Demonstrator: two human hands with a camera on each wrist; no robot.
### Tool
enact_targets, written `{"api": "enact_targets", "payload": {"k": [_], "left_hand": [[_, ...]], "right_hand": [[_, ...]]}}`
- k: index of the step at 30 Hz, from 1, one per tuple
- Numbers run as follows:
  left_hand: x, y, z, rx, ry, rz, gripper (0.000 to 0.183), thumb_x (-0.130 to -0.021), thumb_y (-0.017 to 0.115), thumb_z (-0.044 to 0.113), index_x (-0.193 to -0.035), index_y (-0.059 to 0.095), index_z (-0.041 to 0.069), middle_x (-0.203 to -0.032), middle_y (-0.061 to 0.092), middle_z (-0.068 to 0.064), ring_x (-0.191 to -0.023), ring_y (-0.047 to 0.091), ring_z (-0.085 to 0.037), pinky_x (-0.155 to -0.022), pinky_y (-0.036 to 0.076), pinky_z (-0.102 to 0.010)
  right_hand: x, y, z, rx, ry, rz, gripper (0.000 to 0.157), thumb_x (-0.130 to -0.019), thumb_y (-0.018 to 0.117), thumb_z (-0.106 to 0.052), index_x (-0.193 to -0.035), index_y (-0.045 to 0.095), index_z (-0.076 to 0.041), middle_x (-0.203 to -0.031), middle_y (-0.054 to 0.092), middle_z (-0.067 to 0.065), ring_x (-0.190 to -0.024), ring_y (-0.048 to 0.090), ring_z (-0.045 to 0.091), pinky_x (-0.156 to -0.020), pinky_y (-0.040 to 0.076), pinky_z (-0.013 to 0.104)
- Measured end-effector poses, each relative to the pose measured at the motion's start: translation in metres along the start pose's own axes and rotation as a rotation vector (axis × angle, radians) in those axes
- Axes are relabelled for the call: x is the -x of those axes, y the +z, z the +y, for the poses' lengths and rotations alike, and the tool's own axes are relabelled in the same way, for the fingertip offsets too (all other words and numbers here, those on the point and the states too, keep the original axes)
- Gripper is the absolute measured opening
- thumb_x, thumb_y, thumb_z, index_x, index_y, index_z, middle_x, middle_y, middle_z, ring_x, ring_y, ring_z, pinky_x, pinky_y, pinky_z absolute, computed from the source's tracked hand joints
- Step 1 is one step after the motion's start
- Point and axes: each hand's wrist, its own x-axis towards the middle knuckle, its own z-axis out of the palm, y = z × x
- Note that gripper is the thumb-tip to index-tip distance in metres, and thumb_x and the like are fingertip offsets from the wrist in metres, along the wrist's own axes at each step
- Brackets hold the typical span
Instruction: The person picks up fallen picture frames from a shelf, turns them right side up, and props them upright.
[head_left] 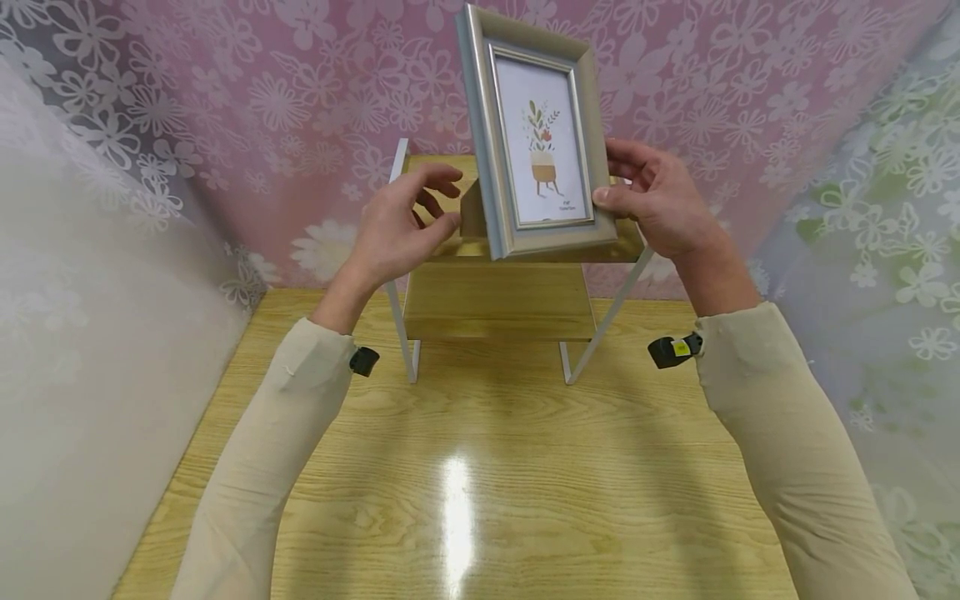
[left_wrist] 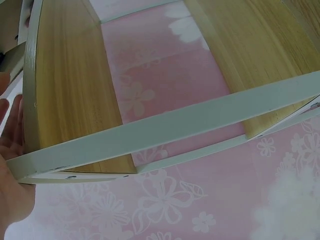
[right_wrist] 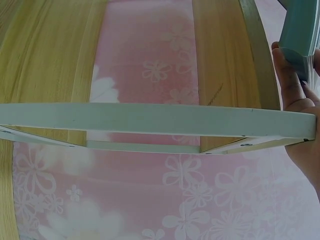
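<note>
A picture frame (head_left: pixel 480 125) with a silver-beige border and a potted-plant print is held up tilted above a small two-tier shelf (head_left: pixel 498 300). My right hand (head_left: pixel 660 200) pinches its right edge, thumb on the front and fingers behind. In the right wrist view, the frame's edge (right_wrist: pixel 300 30) shows beside those fingers. To the left of the frame, my left hand (head_left: pixel 401 221) has loosely bent fingers with nothing gripped. Its thumb is close to a brown piece (head_left: pixel 472 212) partly hidden behind the frame; whether they touch is unclear.
The shelf's white metal legs (head_left: pixel 618 304) stand on a wood-grain floor (head_left: pixel 525 467). Behind is a pink flowered wall (head_left: pixel 315 108); a pale wall (head_left: pixel 97 292) lies to the left and another flowered wall (head_left: pixel 885 275) to the right.
</note>
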Motion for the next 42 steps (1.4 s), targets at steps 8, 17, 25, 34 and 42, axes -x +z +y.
{"api": "enact_targets", "payload": {"k": [8,17,25,34,42], "left_hand": [[0.0,0.0,-0.003,0.053,0.035,0.033,0.038,-0.089,0.063,0.019,-0.126,0.055,0.013,-0.099,0.056,-0.001,-0.071,0.053,-0.009,-0.061,0.045,-0.027],[0.002,-0.002,0.006,0.106,0.004,-0.003,0.04,-0.092,0.059,0.022,-0.13,0.051,0.013,-0.101,0.062,-0.004,-0.076,0.055,-0.016,-0.065,0.044,-0.033],[0.005,-0.007,0.024,0.113,0.006,-0.021,0.047,-0.091,0.057,0.016,-0.136,0.046,0.008,-0.106,0.066,-0.013,-0.075,0.057,-0.021,-0.063,0.044,-0.026],[0.001,-0.001,-0.002,0.099,0.03,-0.056,0.057,-0.091,0.059,0.03,-0.143,0.039,0.034,-0.106,0.07,0.005,-0.072,0.058,-0.008,-0.063,0.047,-0.025],[0.002,-0.002,-0.001,0.097,0.041,-0.062,0.065,-0.089,0.065,0.026,-0.146,0.036,0.031,-0.105,0.07,0.003,-0.071,0.057,-0.008,-0.063,0.048,-0.025]], "right_hand": [[0.0,0.001,0.001,-0.055,-0.027,0.025,0.059,-0.082,0.062,0.015,-0.136,0.045,0.003,-0.115,0.056,0.017,-0.093,0.064,0.022,-0.076,0.053,0.027],[0.001,0.003,0.002,-0.122,-0.057,0.086,0.063,-0.078,0.064,0.017,-0.134,0.043,0.001,-0.115,0.054,0.017,-0.094,0.064,0.023,-0.073,0.054,0.027],[0.001,0.004,0.003,-0.095,-0.081,0.109,0.061,-0.077,0.064,0.019,-0.131,0.043,-0.002,-0.113,0.053,0.017,-0.092,0.065,0.024,-0.075,0.054,0.028],[0.0,0.005,0.002,-0.068,-0.065,0.133,0.065,-0.076,0.067,0.018,-0.132,0.041,-0.003,-0.113,0.052,0.016,-0.091,0.065,0.023,-0.078,0.053,0.028],[0.002,0.006,0.002,-0.059,-0.091,0.131,0.065,-0.075,0.066,0.019,-0.13,0.042,-0.003,-0.113,0.053,0.017,-0.09,0.064,0.024,-0.08,0.052,0.028]]}}
